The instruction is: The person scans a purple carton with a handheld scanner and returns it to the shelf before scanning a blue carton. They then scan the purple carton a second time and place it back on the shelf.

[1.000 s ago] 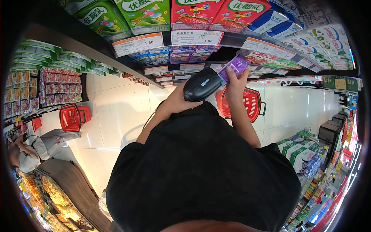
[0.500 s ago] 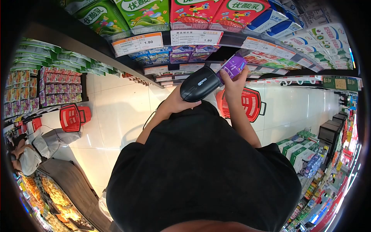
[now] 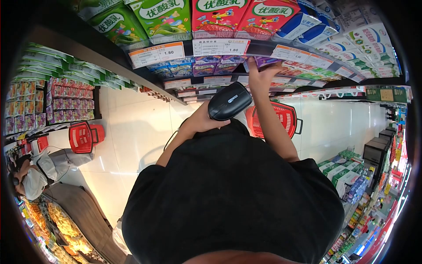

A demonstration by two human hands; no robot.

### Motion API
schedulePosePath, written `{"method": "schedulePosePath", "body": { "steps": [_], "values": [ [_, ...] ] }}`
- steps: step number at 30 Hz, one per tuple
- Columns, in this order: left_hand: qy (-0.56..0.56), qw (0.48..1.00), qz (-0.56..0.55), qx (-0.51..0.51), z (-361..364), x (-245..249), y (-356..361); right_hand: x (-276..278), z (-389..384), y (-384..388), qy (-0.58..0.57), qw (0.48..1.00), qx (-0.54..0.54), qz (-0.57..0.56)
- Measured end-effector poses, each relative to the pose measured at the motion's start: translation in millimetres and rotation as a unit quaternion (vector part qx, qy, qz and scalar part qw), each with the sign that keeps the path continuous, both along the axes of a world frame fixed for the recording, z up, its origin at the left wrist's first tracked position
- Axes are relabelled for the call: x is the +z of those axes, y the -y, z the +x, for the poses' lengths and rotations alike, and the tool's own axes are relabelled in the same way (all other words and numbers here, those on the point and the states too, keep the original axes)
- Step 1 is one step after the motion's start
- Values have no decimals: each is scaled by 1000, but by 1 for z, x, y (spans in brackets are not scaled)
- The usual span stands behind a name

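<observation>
A black handheld scanner (image 3: 229,101) is gripped in my left hand (image 3: 203,119), in front of the shelves. My right hand (image 3: 262,77) reaches up to the lower shelf, its fingers around a purple carton (image 3: 264,62) at the shelf's front, partly hidden under the edge above. Left of this carton stand other purple cartons (image 3: 214,67) and blue cartons (image 3: 180,69). White price labels (image 3: 221,47) run along the shelf edge above them. On the upper shelf are large green boxes (image 3: 161,17) and red boxes (image 3: 220,17).
A red basket (image 3: 281,119) stands on the floor beyond my right forearm. Another red basket (image 3: 85,137) is at the left, near a person (image 3: 27,178) at the far left edge. Stacked packages (image 3: 340,174) stand at the right.
My right hand has moved up and slightly left with the purple carton, from beside the scanner to the lower shelf. The scanner has dropped slightly and is apart from the carton.
</observation>
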State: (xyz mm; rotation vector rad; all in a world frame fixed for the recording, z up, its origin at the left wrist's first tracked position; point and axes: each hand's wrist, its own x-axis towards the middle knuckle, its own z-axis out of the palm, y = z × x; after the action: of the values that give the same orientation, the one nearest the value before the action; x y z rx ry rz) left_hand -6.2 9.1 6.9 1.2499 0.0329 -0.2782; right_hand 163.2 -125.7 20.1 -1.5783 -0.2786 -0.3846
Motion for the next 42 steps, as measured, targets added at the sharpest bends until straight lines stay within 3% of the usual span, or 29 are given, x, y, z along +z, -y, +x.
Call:
{"method": "schedulePosePath", "body": {
  "steps": [2,11,14,16,18,20,24,27,29,33,35,36,38,40,42],
  "values": [
    [5,1000,5,-4,0,4,0,-23,6,-3,10,995,-12,-101],
    [8,1000,-9,16,-1,2,-4,-35,17,4,33,983,-11,-183],
    [12,1000,-12,17,0,9,-4,-25,10,10,-36,982,83,-169],
    [20,1000,-12,7,2,11,-5,-14,0,16,-82,962,208,-155],
    [24,1000,-10,-2,4,8,-5,-19,-1,20,-64,960,202,-182],
    [28,999,-13,-12,7,7,-4,-23,-1,25,33,951,177,-250],
    [41,998,-17,-34,13,11,0,-22,-5,19,19,960,167,-224],
    [38,998,-4,-41,15,11,2,-9,-18,4,-14,972,90,-217],
    [34,998,2,-45,16,12,2,-2,-23,0,-35,959,27,-280],
    [24,999,9,-40,15,14,3,6,-17,12,-28,967,74,-243],
    [25,999,12,-39,14,7,1,7,-7,32,25,927,113,-356],
    [25,999,15,-40,14,8,1,10,-4,34,27,927,117,-356],
    [18,1000,5,-18,11,10,1,17,3,36,143,932,64,-328],
    [11,1000,-2,2,9,12,1,26,3,29,136,948,84,-274],
    [16,1000,-11,3,7,12,0,30,7,19,16,977,187,-99]
  ]
}}
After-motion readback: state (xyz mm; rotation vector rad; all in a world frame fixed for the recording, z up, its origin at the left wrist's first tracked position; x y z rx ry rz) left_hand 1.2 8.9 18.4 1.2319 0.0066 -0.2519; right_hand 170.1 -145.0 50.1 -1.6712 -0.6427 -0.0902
